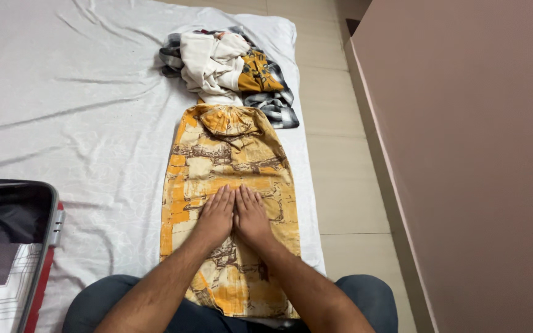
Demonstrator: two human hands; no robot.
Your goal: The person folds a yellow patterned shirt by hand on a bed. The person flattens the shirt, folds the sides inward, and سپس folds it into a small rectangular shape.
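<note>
White sheet (81, 105) covers the bed, wrinkled, filling the left and centre of view. Tiled floor (340, 185) runs along 3 o'clock, with a brown panel (476, 154) beyond it. Open suitcase (7, 246) sits at 8 o'clock, striped cloth inside. Yellow garment (229, 160) lies flat and lengthwise at centre, its near end over the person's knees. Clothes pile (229, 68) at 12 o'clock touches the garment's far end. Left hand (216, 216) and right hand (253, 216) press palms-down on the garment, fingers flat and extended, side by side and touching; neither grips anything.
</note>
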